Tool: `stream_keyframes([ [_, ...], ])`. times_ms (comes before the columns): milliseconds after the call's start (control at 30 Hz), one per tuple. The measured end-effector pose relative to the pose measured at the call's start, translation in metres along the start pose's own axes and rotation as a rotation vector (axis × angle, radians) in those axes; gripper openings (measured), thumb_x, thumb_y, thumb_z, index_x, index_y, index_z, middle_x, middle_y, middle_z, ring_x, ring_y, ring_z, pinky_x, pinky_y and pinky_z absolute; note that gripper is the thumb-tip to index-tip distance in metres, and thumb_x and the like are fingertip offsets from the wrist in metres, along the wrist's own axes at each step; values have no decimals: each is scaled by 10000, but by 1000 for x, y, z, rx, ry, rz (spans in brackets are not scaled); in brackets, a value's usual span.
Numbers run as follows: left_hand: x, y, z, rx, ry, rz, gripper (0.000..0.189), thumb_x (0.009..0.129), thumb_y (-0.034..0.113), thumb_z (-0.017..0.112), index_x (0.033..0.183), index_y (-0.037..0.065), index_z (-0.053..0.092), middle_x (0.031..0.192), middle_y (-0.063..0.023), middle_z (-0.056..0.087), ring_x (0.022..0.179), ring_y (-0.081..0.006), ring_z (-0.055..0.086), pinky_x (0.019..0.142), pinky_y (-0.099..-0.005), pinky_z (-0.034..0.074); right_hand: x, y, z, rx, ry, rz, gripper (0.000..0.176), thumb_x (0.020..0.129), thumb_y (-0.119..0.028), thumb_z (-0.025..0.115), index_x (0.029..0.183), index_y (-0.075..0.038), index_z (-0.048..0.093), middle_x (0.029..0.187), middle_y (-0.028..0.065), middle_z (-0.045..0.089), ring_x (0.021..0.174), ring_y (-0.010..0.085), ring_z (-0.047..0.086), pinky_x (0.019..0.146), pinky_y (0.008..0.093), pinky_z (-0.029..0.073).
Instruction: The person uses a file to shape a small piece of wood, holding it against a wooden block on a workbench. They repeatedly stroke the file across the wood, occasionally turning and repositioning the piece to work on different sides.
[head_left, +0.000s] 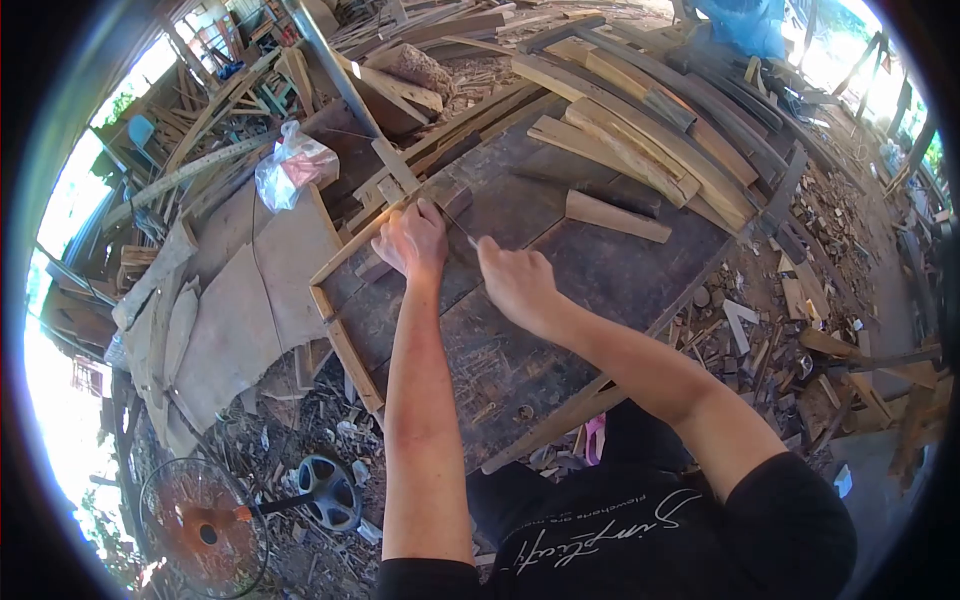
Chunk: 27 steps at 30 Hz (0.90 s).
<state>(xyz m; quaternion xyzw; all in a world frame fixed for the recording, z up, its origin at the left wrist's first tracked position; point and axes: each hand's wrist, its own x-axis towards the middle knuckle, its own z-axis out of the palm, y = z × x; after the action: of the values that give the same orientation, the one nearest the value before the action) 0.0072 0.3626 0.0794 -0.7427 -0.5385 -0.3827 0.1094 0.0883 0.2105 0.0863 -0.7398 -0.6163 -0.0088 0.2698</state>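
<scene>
My left hand is closed over a reddish-brown wooden block near the left edge of the dark worktable. The block's ends show on both sides of the hand. My right hand is a fist just to the right, around the end of a thin tool. A narrow line runs from that fist up toward the block; its exact kind is too fine to make out, and the grip is hidden by the fingers. A tapered wood piece lies on the table to the right.
Long boards are stacked along the table's far side. Light wooden strips edge its left side. Beyond are a plastic bag and brown sheets. A standing fan lies at lower left; wood scraps cover the right floor.
</scene>
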Motion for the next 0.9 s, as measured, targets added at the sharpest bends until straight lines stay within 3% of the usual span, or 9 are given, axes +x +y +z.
stream_keyframes([
  [233, 0, -1, 2, 33, 25, 21, 400, 935, 329, 486, 762, 76, 742, 827, -149, 697, 796, -363, 661, 767, -525, 443, 56, -3, 17, 51, 25, -26, 97, 930, -107, 462, 970, -28, 503, 791, 225, 694, 788, 373, 710, 699, 490, 546],
  [333, 3, -1, 2, 31, -44, -24, 405, 942, 371, 482, 811, 92, 745, 874, -162, 702, 882, -366, 664, 771, -552, 444, 43, -6, 17, 6, 112, -37, 87, 911, -105, 494, 907, -37, 550, 741, 192, 698, 736, 343, 720, 680, 451, 565],
  [433, 5, -1, 1, 34, -58, -48, 402, 943, 370, 479, 825, 100, 753, 885, -151, 712, 890, -354, 670, 796, -548, 446, -1, -6, -7, 10, -25, 21, 95, 914, -108, 490, 906, -37, 553, 756, 193, 702, 729, 347, 718, 681, 451, 564],
  [533, 2, -2, 0, -3, -66, -34, 399, 940, 371, 484, 826, 103, 756, 885, -138, 716, 894, -346, 672, 809, -548, 448, 0, -3, -4, 15, -6, 20, 99, 918, -110, 479, 927, -38, 547, 767, 195, 704, 742, 349, 719, 699, 460, 562],
  [733, 7, -4, 0, -4, -38, -29, 407, 929, 389, 492, 821, 100, 759, 891, -131, 721, 901, -345, 674, 817, -554, 446, 65, -5, 21, 2, 72, -59, 105, 927, -115, 454, 969, -42, 516, 785, 197, 707, 773, 356, 719, 725, 481, 555],
  [900, 6, -5, 0, -12, -60, -44, 398, 929, 386, 501, 817, 102, 758, 890, -128, 721, 894, -340, 676, 808, -544, 449, 8, 0, -3, -29, -62, 19, 103, 928, -117, 450, 964, -47, 515, 781, 198, 705, 767, 365, 715, 711, 477, 554],
])
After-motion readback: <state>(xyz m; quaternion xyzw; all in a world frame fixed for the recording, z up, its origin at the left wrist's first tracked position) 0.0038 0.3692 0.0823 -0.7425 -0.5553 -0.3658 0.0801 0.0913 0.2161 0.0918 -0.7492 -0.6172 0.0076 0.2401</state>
